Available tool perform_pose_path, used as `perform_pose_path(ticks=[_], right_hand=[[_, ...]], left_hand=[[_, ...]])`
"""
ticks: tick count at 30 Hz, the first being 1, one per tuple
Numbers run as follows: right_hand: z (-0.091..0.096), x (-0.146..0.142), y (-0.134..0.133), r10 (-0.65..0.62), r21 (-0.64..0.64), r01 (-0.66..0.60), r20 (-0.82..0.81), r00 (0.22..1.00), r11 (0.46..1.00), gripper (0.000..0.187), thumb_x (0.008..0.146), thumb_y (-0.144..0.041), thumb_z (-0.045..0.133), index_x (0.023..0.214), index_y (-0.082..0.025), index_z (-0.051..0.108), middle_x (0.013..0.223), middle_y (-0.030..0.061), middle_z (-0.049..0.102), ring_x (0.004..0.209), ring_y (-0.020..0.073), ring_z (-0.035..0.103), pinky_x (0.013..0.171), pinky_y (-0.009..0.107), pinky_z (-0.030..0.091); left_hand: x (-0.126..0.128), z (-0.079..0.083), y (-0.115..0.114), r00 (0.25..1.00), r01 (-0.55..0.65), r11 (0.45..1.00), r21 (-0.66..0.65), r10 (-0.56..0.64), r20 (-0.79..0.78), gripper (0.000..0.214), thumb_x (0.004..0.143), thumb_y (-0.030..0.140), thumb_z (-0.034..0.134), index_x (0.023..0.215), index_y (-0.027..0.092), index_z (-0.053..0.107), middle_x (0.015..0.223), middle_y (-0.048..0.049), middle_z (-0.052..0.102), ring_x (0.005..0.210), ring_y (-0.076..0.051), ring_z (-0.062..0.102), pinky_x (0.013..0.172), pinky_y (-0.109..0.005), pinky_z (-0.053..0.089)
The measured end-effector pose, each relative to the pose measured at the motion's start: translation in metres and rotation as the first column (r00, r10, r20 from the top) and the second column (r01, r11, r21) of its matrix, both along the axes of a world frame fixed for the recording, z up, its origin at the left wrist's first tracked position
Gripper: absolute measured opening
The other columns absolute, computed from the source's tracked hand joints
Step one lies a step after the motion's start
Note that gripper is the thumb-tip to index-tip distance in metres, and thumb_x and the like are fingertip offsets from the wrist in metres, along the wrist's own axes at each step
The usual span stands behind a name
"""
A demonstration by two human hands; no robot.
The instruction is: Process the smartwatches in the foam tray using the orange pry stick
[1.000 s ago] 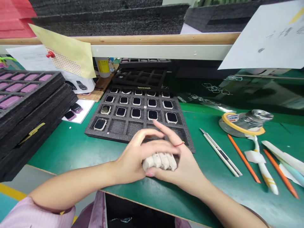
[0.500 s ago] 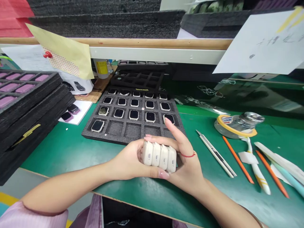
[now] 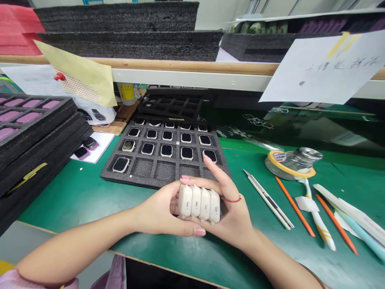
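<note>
Both hands hold one stack of several cream watch cases [image 3: 198,204] side by side, on edge, just above the green bench. My left hand [image 3: 164,210] wraps the stack's left end, thumb underneath. My right hand [image 3: 233,212] cups the right end from behind, its forefinger stretched up toward the tray. Behind them lies a dark foam tray [image 3: 164,170] with cream, black-faced watch cases in most pockets; several front pockets are empty.
Stacked foam trays with purple cases [image 3: 33,128] stand at the left. To the right lie a box cutter [image 3: 267,198], orange pencils [image 3: 293,206], a toothbrush [image 3: 317,216] and a glass jar with a tape roll [image 3: 290,162]. A shelf edge [image 3: 186,68] runs overhead.
The hands have turned the stack of cases upward so their sides face me, and raised it slightly. The left hand's fingers no longer cover the stack. The view has tilted up.
</note>
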State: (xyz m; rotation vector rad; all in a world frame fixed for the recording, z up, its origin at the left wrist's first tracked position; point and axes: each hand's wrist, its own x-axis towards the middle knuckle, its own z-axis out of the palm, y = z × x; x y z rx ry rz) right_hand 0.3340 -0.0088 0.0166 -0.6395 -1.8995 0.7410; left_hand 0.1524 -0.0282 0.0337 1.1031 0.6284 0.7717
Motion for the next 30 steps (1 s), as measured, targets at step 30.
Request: perform_pose_path(ticks=[30], right_hand=[[0.0, 0.0, 0.001, 0.06, 0.219, -0.084, 0.114, 0.992, 0.972, 0.095, 0.088, -0.02, 0.074, 0.163, -0.027, 0.016, 0.124, 0.0086, 0.074, 0.119, 0.0276, 0.07, 0.105, 0.047, 0.059]], left_hand=[[0.0, -0.008, 0.0, 0.99, -0.101, 0.992, 0.069, 0.107, -0.09, 0.042, 0.084, 0.047, 0.072, 0.11, 0.018, 0.059, 0.102, -0.0064, 0.067, 0.096, -0.022, 0.066, 0.085, -0.035, 0.053]])
